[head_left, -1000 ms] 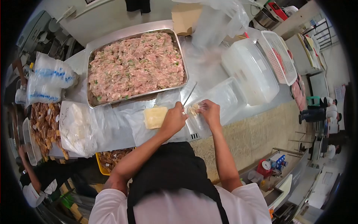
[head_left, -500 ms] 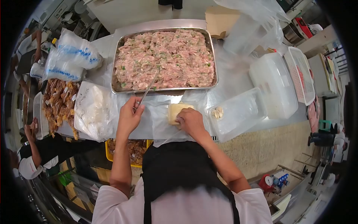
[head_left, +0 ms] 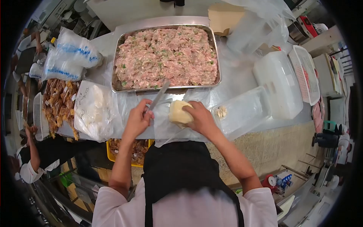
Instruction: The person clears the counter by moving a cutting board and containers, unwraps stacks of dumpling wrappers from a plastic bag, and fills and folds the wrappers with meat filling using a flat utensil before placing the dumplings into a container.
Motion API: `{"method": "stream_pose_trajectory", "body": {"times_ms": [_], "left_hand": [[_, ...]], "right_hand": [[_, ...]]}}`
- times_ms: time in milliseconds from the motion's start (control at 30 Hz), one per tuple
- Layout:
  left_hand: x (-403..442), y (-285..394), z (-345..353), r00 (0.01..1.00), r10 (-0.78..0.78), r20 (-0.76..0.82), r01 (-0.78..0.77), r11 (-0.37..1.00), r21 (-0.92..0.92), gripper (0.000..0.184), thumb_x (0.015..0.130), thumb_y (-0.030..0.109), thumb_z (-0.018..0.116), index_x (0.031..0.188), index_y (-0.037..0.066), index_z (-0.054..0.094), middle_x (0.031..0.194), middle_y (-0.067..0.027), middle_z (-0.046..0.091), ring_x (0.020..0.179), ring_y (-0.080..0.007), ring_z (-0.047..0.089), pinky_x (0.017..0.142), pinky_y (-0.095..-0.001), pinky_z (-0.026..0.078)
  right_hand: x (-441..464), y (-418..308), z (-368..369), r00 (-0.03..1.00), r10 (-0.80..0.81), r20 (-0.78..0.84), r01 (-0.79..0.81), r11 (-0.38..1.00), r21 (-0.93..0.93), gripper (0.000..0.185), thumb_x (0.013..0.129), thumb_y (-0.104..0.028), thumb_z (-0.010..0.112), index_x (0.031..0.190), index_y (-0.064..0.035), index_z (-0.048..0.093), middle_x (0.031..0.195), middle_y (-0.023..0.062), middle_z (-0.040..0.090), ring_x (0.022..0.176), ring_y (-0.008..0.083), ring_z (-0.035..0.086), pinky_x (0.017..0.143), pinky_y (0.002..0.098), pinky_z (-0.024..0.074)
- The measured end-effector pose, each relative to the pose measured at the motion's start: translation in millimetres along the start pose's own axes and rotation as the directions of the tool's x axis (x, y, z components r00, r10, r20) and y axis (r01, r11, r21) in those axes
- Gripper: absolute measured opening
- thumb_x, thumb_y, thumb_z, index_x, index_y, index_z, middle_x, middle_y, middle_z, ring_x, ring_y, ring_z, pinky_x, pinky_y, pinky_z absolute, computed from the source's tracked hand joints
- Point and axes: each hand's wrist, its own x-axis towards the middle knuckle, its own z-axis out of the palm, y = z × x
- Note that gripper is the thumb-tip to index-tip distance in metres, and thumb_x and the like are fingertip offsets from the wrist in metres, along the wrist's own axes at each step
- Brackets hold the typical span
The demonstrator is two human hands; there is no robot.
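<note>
My left hand (head_left: pixel 139 118) is closed around a flat metal spreader (head_left: pixel 160 94), whose blunt tip reaches toward the near rim of a big metal tray (head_left: pixel 166 89). The tray holds minced meat (head_left: pixel 166 56) flecked with green. In my right hand (head_left: pixel 200 118) is a pale yellow stack of dough wrappers (head_left: pixel 180 112), gripped at its right side above a plastic sheet (head_left: pixel 163 132). Right of this hand, a few small pale folded dumplings (head_left: pixel 221 111) lie at the left end of a clear plastic tub (head_left: pixel 247 113).
Bagged goods (head_left: pixel 96 109) and browned meat pieces (head_left: pixel 60 102) lie on the left. A lidded translucent box (head_left: pixel 280 83) and white basket (head_left: pixel 305 75) stand on the right. A yellow crate (head_left: pixel 109 153) sits below the table edge. A co-worker (head_left: pixel 32 160) is at far left.
My right hand has raised and tilted the wrapper stack, its grip now on the right side. My left hand has moved slightly right, turning the spreader so its flat blade shows.
</note>
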Motion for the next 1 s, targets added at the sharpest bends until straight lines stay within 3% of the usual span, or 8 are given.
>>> {"method": "stream_pose_trajectory", "body": {"times_ms": [133,167,267,333,433,733,833,1000], "left_hand": [[-7,-16,25,0.998,-0.044,0.039,0.049,0.989,-0.139,0.027,0.091,-0.004,0.055,0.117,0.002,0.055,0.069,-0.0058,0.065,0.050,-0.0117,0.056,0.049,-0.0283,0.044],[-8,-19,25,1.000,-0.017,-0.003,0.017,0.995,-0.097,0.027,0.091,-0.004,0.055,0.118,0.002,0.055,0.068,-0.0055,0.065,0.050,-0.0116,0.056,0.049,-0.0282,0.044],[-13,-22,16,0.996,-0.016,-0.084,0.011,0.998,-0.060,0.028,0.091,-0.004,0.056,0.118,0.002,0.056,0.068,-0.0052,0.065,0.050,-0.0112,0.055,0.049,-0.0280,0.044],[-10,-23,13,0.993,-0.026,-0.114,0.018,0.997,-0.076,0.027,0.091,-0.004,0.056,0.117,0.002,0.056,0.068,-0.0051,0.066,0.050,-0.0109,0.055,0.049,-0.0280,0.043],[-8,-19,12,0.988,0.038,-0.149,-0.037,0.999,0.006,0.027,0.090,-0.004,0.057,0.117,0.002,0.057,0.069,-0.0054,0.066,0.051,-0.0106,0.055,0.050,-0.0279,0.043],[-22,-25,10,0.991,-0.103,-0.084,0.095,0.991,-0.099,0.023,0.093,0.001,0.062,0.115,0.001,0.057,0.066,-0.0049,0.064,0.048,-0.0095,0.053,0.046,-0.0281,0.041],[-24,-25,34,0.982,-0.168,0.092,0.188,0.938,-0.291,0.023,0.093,0.007,0.070,0.108,0.003,0.053,0.064,-0.0019,0.061,0.049,-0.0067,0.052,0.044,-0.0256,0.038],[-19,-32,65,0.990,-0.067,0.127,0.104,0.944,-0.314,0.028,0.091,0.003,0.071,0.110,0.005,0.051,0.070,-0.0015,0.063,0.049,-0.0058,0.052,0.042,-0.0228,0.039]], "right_hand": [[2,-41,3,0.892,0.453,0.004,-0.453,0.891,0.022,0.072,0.052,-0.020,0.094,0.116,-0.0092,0.064,0.126,0.0145,0.055,0.119,0.0358,0.052,0.094,0.0434,0.0486],[1,-43,-2,0.893,0.449,0.015,-0.449,0.893,0.019,0.072,0.052,-0.020,0.094,0.116,-0.0092,0.064,0.126,0.0145,0.055,0.119,0.0358,0.052,0.094,0.0434,0.0486],[-4,-35,-11,0.971,0.196,-0.136,-0.208,0.974,-0.086,0.060,0.058,-0.018,0.090,0.112,-0.0089,0.065,0.118,0.0116,0.057,0.110,0.0335,0.056,0.092,0.0431,0.0486],[-1,-13,-9,0.992,-0.099,0.082,0.107,0.988,-0.108,0.048,0.061,-0.014,0.086,0.106,-0.0095,0.068,0.114,0.0073,0.060,0.108,0.0316,0.056,0.091,0.0428,0.0481],[8,-6,-7,0.978,-0.171,0.120,0.178,0.983,-0.050,0.031,0.062,-0.010,0.082,0.091,-0.0087,0.070,0.100,0.0037,0.063,0.105,0.0277,0.058,0.083,0.0427,0.0495],[7,-10,-2,0.995,-0.051,0.083,0.036,0.985,0.168,0.015,0.073,-0.016,0.079,0.083,-0.0064,0.075,0.085,0.0050,0.069,0.091,0.0270,0.065,0.077,0.0391,0.0527],[5,-12,0,0.997,-0.059,0.045,0.053,0.990,0.130,0.008,0.073,-0.013,0.077,0.079,-0.0079,0.073,0.082,0.0035,0.068,0.088,0.0278,0.065,0.074,0.0391,0.0524],[4,-27,0,0.993,-0.105,0.053,0.102,0.993,0.054,0.005,0.076,-0.009,0.073,0.080,-0.0085,0.072,0.083,0.0037,0.065,0.090,0.0277,0.064,0.073,0.0388,0.0519]]}}
